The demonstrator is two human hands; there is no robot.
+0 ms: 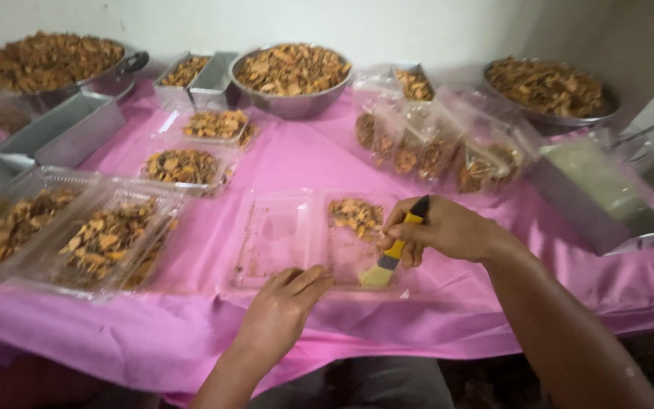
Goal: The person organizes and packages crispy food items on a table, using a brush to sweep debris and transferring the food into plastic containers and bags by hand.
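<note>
right hand point(448, 227) pinches yellow-handled black-tipped flat brush point(395, 251) | long axis 1-to-7 o'clock, bristles toward 7 | left hand point(281, 307), fingers loosely spread, steadies open clear plastic clamshell tray point(278, 235)

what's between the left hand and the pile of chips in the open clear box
Head view: only the brush bristles and bare tray floor of the clear box lie between left hand and chip pile.

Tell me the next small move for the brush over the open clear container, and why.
Probably sweep the yellow-handled flat brush along the front of the open clear plastic clamshell container. The right hand holds its bristles at the front edge, the left hand steadies the rim, and brown snack pieces fill only the back corner.
</note>
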